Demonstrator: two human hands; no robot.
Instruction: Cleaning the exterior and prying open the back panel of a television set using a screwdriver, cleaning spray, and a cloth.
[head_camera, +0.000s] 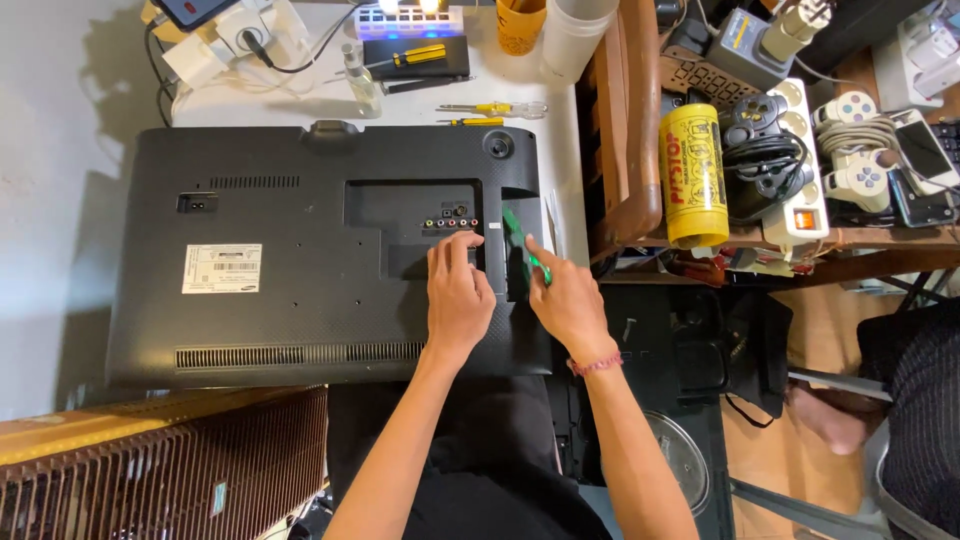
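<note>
— Where did the green pry tool (524, 250) lie?

— At the right edge of the black television back panel (300, 260), long axis running away from the person, slightly slanted. The right hand (568, 300) gripped its near end.

— And the other?

— The left hand (458, 295) lay flat, fingers spread, pressing the panel just left of the tool, beside the port recess (450, 220). It grasped nothing.

The scene was evenly and brightly lit. A small lamp (408, 14) glared at the top edge, blown out white. The monitor (320, 250) cast a soft shadow leftward. Lines bowed at the edges; focus stayed sharp throughout.
</note>
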